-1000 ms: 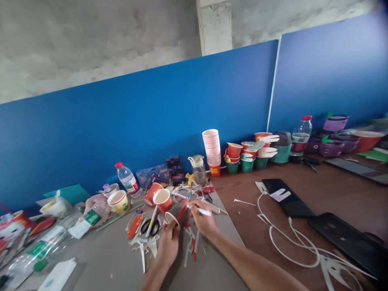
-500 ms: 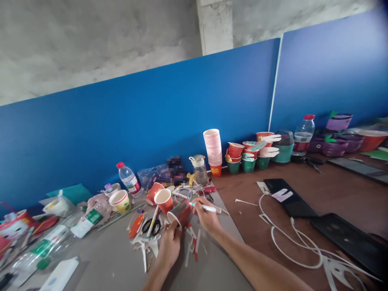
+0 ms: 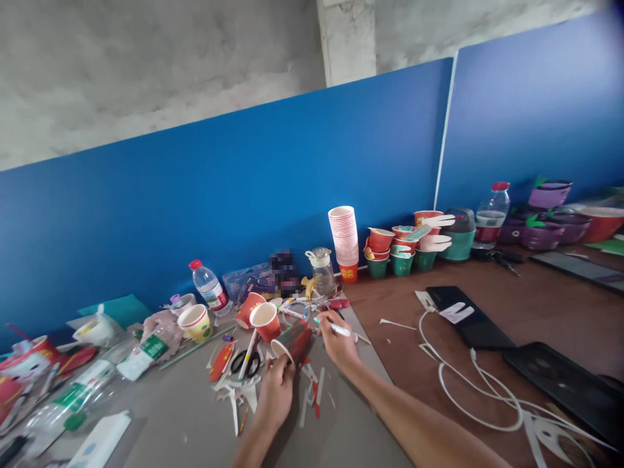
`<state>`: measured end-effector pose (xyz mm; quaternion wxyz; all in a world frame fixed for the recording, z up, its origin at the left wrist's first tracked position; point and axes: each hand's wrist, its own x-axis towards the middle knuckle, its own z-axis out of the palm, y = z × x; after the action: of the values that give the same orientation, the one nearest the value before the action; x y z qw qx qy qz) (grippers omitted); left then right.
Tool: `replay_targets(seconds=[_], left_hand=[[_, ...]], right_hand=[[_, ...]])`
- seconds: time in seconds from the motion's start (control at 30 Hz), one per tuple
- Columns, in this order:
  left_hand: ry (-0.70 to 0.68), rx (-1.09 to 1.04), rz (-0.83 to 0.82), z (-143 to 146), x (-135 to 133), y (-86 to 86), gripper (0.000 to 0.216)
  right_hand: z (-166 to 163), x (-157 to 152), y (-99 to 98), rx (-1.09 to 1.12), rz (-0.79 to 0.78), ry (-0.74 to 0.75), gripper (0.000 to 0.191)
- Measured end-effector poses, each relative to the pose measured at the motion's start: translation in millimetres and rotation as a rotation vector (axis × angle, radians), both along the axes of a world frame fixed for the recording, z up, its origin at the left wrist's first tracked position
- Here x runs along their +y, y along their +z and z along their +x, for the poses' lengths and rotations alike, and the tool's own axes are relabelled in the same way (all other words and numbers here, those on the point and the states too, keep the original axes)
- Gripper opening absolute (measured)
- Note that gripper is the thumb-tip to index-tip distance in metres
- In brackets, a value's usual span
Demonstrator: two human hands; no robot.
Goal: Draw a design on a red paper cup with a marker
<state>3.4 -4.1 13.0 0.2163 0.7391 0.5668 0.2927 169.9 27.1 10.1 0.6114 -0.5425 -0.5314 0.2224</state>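
My left hand grips the rim of a paper cup that lies tilted on its side. Green and red colouring covers the cup's outer wall. In my right hand is a marker with a white barrel and a green tip. That tip points at the cup's base end, a small gap away from it. A red paper cup stands just behind, and black-handled scissors lie to the left with a marker across them.
Paper scraps litter the grey mat around my hands. A tall stack of paper cups stands by the blue partition. Several red and green cups sit right of it. Phones and a white cable occupy the right side.
My right hand has shifted slightly right, drawing the marker's tip off the cup's side. My left hand still grips the cup in much the same place.
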Motion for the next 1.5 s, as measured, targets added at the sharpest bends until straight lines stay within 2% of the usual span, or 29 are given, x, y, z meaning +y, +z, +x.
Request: replay_targets(seconds=[0.13, 0.27, 0.4, 0.57, 0.7, 0.87, 1.0, 1.13, 1.27, 1.43, 1.5], left_hand=[[-0.009, 0.014, 0.009, 1.8, -2.4, 3.4, 0.031], [0.007, 0.038, 0.014, 1.7, -2.6, 2.7, 0.029], [-0.023, 0.040, -0.003, -0.4, 0.0, -1.1, 0.028], [0.000, 0.031, 0.008, -2.1, 1.8, -4.7, 0.026], [-0.005, 0.032, -0.003, -0.9, 0.3, -1.9, 0.028], [-0.004, 0.037, 0.000, -0.4, 0.4, -1.1, 0.027], [0.004, 0.043, -0.010, -1.6, 1.7, -3.6, 0.027], [-0.006, 0.025, 0.012, -1.2, 1.8, -4.0, 0.025], [-0.023, 0.014, 0.013, 0.4, 0.7, -1.3, 0.025], [-0.009, 0.009, 0.016, 0.8, -1.4, 0.1, 0.024], [-0.002, 0.019, 0.012, -0.2, -1.2, -1.4, 0.024]], right_hand=[[0.1, -0.4, -0.5, -0.059, 0.063, 0.104, 0.024], [-0.1, 0.7, -0.8, 0.012, 0.007, -0.006, 0.022], [-2.3, -0.7, 0.1, -0.002, 0.042, 0.116, 0.024], [-1.6, -2.5, 1.9, -0.025, 0.003, -0.015, 0.023], [-2.8, -4.0, 1.3, -0.077, 0.052, 0.086, 0.026], [-2.0, -1.4, -1.0, -0.048, 0.021, -0.007, 0.023], [-1.2, -2.0, -0.6, -0.093, 0.062, 0.064, 0.025], [-1.6, -4.2, 1.3, -0.107, 0.010, -0.025, 0.025], [-1.3, -3.8, 0.6, -0.153, 0.067, 0.051, 0.026], [-1.5, -3.6, 0.5, -0.086, 0.022, 0.007, 0.024], [-8.4, -11.2, 2.5, -0.064, 0.049, 0.091, 0.025]])
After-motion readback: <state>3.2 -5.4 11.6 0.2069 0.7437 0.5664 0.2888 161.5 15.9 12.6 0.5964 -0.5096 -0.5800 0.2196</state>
